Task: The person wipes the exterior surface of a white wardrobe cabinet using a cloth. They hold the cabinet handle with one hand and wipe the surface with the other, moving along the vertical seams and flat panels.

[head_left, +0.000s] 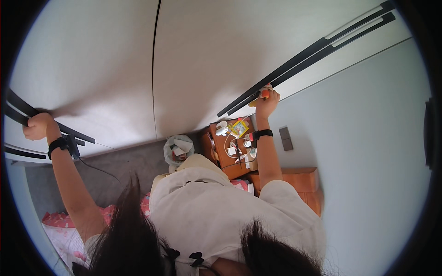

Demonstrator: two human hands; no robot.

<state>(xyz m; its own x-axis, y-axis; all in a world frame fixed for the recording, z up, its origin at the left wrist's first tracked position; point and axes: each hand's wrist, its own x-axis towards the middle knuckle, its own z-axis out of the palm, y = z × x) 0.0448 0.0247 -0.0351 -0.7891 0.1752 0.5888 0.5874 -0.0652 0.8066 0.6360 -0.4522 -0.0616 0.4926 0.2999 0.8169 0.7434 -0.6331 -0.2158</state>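
Note:
Both my arms reach out to two pale cabinet doors (198, 50). At the left, my left hand (39, 126) is closed round a long black door handle (69, 130). My right hand (267, 105) is up at the lower part of a pair of black handles (294, 64) on the right. Its fingers are closed on a small orange, yellow and white thing (264, 94), whose kind I cannot make out. That thing is against or very near the handle; whether it touches is hidden by the fingers.
Below stands a brown bedside cabinet (230, 171) with bottles, a yellow packet (240, 128) and cables on top. A bagged waste bin (178, 149) is beside it on the grey floor (110, 172). Pink-patterned bedding (64, 230) lies lower left. A switch plate (286, 138) is on the right wall.

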